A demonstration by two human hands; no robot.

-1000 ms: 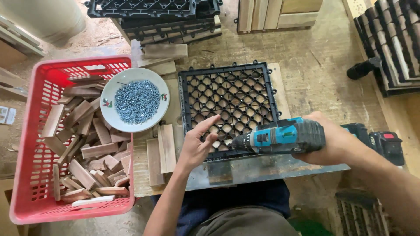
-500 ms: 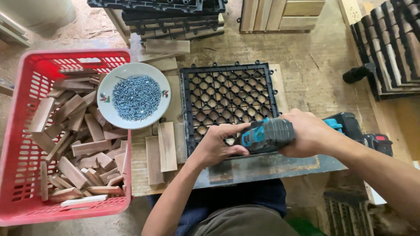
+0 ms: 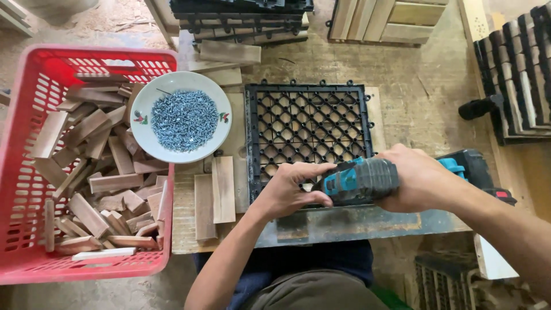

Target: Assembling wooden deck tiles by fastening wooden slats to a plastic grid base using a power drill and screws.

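My right hand (image 3: 422,179) grips the teal cordless driver (image 3: 360,181), its body lying crosswise along the near edge of the black plastic grid tile (image 3: 307,123); my left hand (image 3: 290,189) curls narrow around its nose, over the grid's near rim. Bowl of screws (image 3: 182,117) sits just left of the grid.

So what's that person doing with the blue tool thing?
A person's right hand holds a teal and black power drill down against a black plastic grid tile on the workbench. The left hand rests at the drill's front end. Beside the tile sit a white bowl of screws and a red basket full of short wood pieces.
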